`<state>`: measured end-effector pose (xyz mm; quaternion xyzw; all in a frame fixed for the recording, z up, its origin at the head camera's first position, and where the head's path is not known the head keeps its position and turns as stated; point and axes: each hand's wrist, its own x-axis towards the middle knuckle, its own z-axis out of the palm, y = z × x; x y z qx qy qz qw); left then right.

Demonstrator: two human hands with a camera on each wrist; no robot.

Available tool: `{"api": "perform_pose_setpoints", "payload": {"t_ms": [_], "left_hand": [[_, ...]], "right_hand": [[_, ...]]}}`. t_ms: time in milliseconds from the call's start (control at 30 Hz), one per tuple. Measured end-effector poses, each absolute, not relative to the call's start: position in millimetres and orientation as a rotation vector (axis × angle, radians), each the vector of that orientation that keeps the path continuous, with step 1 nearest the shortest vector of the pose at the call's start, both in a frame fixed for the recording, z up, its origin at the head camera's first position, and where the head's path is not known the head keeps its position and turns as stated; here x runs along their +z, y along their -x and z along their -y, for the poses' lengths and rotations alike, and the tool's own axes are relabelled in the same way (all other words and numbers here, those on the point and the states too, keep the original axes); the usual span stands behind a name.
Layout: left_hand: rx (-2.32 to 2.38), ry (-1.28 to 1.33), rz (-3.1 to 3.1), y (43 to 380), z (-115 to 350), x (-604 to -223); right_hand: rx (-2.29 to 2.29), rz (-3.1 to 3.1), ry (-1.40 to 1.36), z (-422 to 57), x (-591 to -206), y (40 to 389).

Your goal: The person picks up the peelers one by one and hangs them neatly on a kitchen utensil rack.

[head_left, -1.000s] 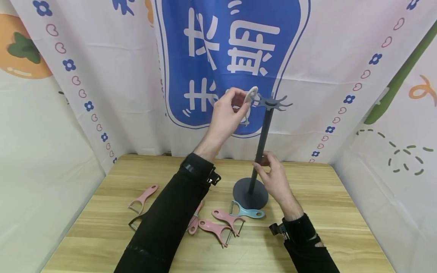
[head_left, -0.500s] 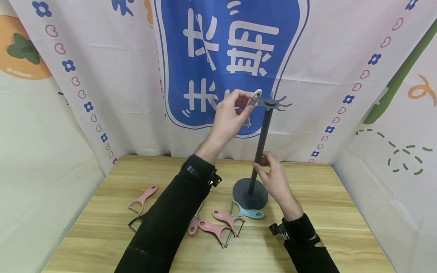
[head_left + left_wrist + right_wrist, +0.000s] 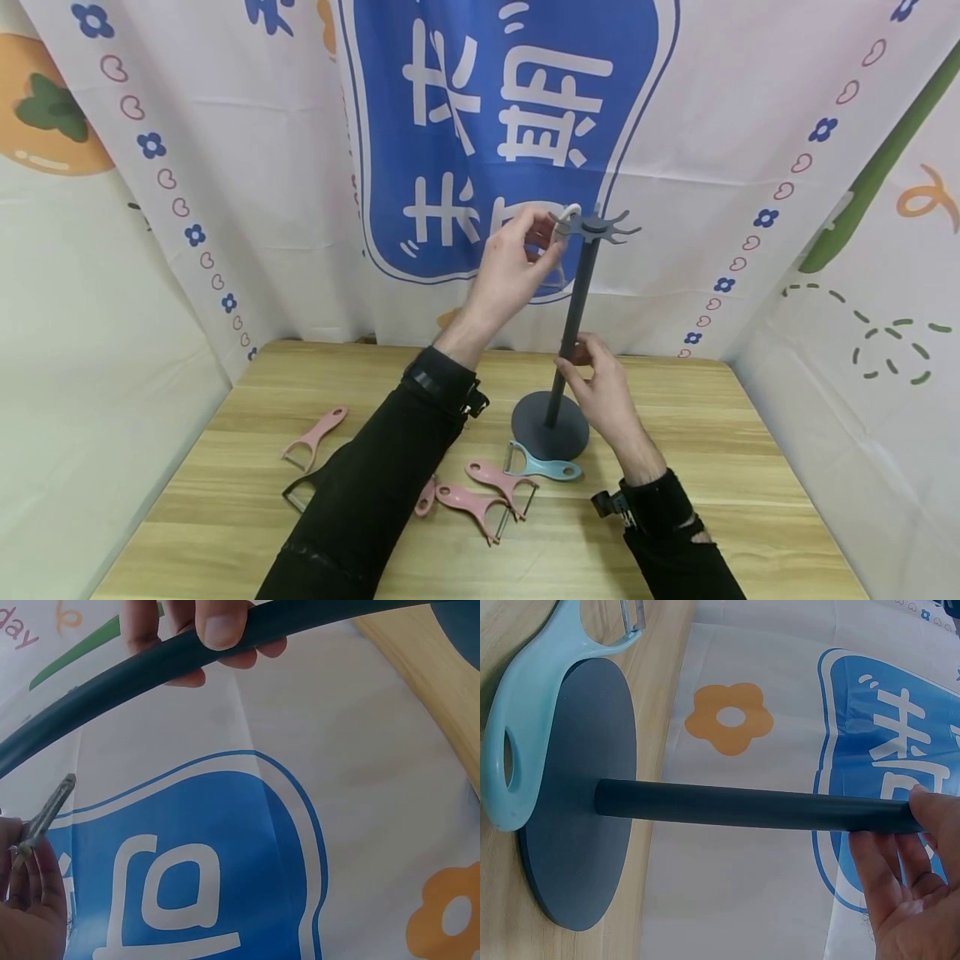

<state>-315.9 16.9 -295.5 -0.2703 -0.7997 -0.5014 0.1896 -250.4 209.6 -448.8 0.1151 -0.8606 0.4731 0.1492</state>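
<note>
Past pink peelers [image 3: 463,498] near on the table [image 3: 555,562] and the blue peeler [image 3: 552,469] by the base [image 3: 538,433], gripping the pole [image 3: 576,308] in the curled fingers of the right hand [image 3: 606,390]. Farther up, pinching the white peeler [image 3: 569,212] in the left hand [image 3: 506,262] at the left side of the rack [image 3: 596,225]. Apparently hanging it; cannot tell whether hooked. Next, probably: seat, then release.

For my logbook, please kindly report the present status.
Left grip: pinching white plastic peeler at dark grey hooked stand. Right grip: holding its pole. Hooking unclear; no obstruction visible.
</note>
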Motion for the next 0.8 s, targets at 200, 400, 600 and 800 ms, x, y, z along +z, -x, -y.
{"api": "perform_pose_setpoints", "payload": {"t_ms": [200,400,600,800], "left_hand": [[-1.428,0.795,2.269,315.5,-20.7,-299.8],[-1.419,0.827,2.282,313.0,-23.5,-301.7],[-1.418,0.831,2.295,310.6,-23.5,-301.7],[-1.399,0.842,2.281,308.1,-19.0,-304.9]], "right_hand": [[1.357,2.461,-0.345,-210.6,-449.8,250.7],[1.354,2.455,-0.357,-211.3,-450.5,250.6],[1.354,2.458,-0.358,-211.5,-450.0,250.6],[1.354,2.464,-0.358,-211.4,-449.7,250.7]]}}
